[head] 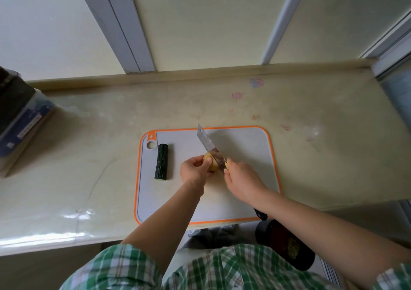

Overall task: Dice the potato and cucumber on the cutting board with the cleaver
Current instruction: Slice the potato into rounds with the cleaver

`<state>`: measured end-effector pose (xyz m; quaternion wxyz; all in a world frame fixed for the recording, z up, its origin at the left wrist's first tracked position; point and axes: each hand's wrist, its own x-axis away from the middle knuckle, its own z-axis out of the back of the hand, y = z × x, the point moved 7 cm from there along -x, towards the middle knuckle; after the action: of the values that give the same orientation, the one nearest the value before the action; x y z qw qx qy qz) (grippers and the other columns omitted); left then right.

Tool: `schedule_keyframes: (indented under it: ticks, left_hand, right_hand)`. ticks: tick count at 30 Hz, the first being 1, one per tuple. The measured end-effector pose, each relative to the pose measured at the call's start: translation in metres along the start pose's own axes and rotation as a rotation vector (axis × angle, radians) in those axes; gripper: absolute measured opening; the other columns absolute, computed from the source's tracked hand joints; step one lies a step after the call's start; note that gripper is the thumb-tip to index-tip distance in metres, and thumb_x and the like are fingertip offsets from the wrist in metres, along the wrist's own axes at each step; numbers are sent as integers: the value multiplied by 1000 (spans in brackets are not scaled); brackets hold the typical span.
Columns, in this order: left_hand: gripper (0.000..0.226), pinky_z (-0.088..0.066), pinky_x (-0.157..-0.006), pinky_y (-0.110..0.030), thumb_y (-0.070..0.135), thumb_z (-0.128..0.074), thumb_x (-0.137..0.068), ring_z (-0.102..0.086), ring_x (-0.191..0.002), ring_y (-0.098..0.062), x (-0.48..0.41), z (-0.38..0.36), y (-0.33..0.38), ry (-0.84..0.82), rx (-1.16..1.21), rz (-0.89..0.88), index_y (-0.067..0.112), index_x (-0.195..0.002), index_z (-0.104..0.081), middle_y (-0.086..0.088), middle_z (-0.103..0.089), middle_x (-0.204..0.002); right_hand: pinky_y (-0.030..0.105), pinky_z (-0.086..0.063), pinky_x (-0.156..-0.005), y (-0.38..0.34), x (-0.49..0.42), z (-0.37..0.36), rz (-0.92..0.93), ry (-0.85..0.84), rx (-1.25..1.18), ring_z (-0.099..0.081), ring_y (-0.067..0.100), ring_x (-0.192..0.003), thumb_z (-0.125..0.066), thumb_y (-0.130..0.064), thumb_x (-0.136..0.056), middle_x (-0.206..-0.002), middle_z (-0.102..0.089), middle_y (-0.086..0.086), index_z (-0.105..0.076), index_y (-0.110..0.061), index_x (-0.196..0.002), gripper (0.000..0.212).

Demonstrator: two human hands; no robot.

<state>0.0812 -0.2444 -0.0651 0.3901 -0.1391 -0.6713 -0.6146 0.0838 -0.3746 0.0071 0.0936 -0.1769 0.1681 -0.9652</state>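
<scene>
Gripping potato [213,165] w/ L hand [193,170]; R hand [241,178] holds cleaver [208,144], cucumber [162,161] by board [244,147] left edge.

The person wears a short-sleeved shirt [233,267] in green-and-white plaid with thin brown lines.

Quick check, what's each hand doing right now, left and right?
Left hand: holding the potato.
Right hand: gripping the cleaver.
</scene>
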Motion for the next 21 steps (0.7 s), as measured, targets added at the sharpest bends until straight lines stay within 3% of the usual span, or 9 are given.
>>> schedule_keyframes:
  ticks: [10, 17, 21]
  left_hand:
    - [25, -59, -80, -40, 7, -69, -88, -70, -89, -31, -3, 1, -1, -45, 43, -5, -5, -109, -67, -19, -71, -100]
    - [32, -55, -92, -43, 12, -70, -88, -68, -98, -33, -4, 2, -2, -78, 34, -18, -3, -116, -65, -19, -70, -107]
    - [29, -58, -71, -28, 9, -70, -87, -68, -82, -23, -5, 2, -3, -59, 62, 1, -3, -114, -65, -15, -70, -99]
  right_hand:
    - [38, -43, -63, 6, -15, -29, -49, -22, 41, -63, 40, -85, -36, -17, -98, -95, -65, 18, -44, -7, -115, 21]
    - [39, -40, -62, 22, -14, -18, -66, -5, -108, -61, 40, -82, -42, -24, -98, -88, -64, 23, -49, -6, -101, 20]
    - [41, -40, -63, 21, -17, 9, -56, 18, -148, -60, 42, -82, -44, -21, -96, -88, -65, 22, -42, -15, -88, 10]
